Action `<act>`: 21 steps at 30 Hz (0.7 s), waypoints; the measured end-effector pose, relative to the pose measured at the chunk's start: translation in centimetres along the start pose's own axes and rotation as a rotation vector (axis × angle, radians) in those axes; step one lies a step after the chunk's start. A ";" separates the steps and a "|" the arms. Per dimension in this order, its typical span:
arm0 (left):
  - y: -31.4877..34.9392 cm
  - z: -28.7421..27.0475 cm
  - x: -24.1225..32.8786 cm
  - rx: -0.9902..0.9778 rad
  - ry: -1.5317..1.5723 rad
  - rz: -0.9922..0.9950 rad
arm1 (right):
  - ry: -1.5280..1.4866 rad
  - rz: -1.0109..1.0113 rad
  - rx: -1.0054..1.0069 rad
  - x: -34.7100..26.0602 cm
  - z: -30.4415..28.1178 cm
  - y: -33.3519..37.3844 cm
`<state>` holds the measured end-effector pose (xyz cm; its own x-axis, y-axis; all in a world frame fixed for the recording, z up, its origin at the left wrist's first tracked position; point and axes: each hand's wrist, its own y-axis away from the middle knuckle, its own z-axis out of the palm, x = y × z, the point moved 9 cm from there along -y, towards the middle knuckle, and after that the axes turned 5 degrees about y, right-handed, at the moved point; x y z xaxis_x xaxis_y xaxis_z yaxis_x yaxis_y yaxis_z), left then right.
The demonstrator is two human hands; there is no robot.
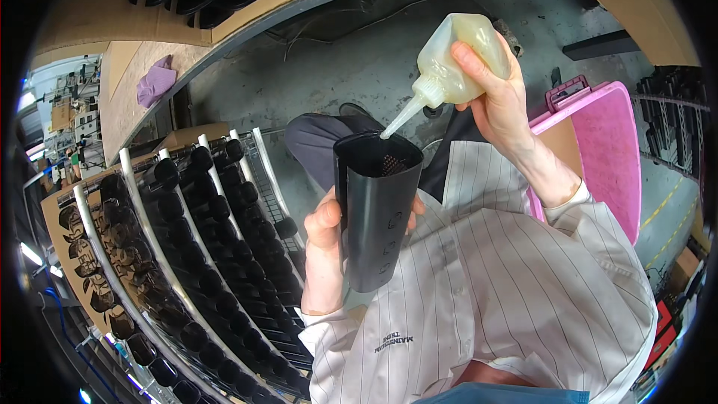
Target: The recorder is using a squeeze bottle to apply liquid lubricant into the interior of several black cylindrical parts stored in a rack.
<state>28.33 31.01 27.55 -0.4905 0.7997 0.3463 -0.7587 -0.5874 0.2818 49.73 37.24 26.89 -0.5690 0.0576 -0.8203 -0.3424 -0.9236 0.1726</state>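
Note:
My left hand is wrapped round a black, hollow tapered casing, with its wide open end facing up. A patch of small holes shows on the casing's inner wall. In my right hand I grip a translucent squeeze bottle holding a yellowish liquid. The bottle is tipped, and its long nozzle points down to the casing's rim at the far side of the opening. Whether liquid is coming out is too small to tell.
To the left, a rack with white rails carries rows of black parts. A purple cloth lies on the bench. Cardboard boxes with black parts stand at the back. A pink bin is to the right.

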 end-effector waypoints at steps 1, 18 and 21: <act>0.0 0.0 0.0 -0.004 0.010 0.004 | 0.000 -0.009 0.006 0.1 -0.1 0.0; 1.7 0.8 1.9 0.310 -0.237 0.123 | 0.112 -0.320 0.090 -2.3 -2.3 1.2; 1.8 0.4 2.7 0.341 -0.344 0.141 | 0.188 -0.367 0.101 -2.7 -3.3 1.7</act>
<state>25.81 32.04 29.30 -0.3646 0.6562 0.6607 -0.4842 -0.7396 0.4675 53.14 34.22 27.54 -0.2524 0.2970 -0.9209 -0.5736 -0.8124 -0.1048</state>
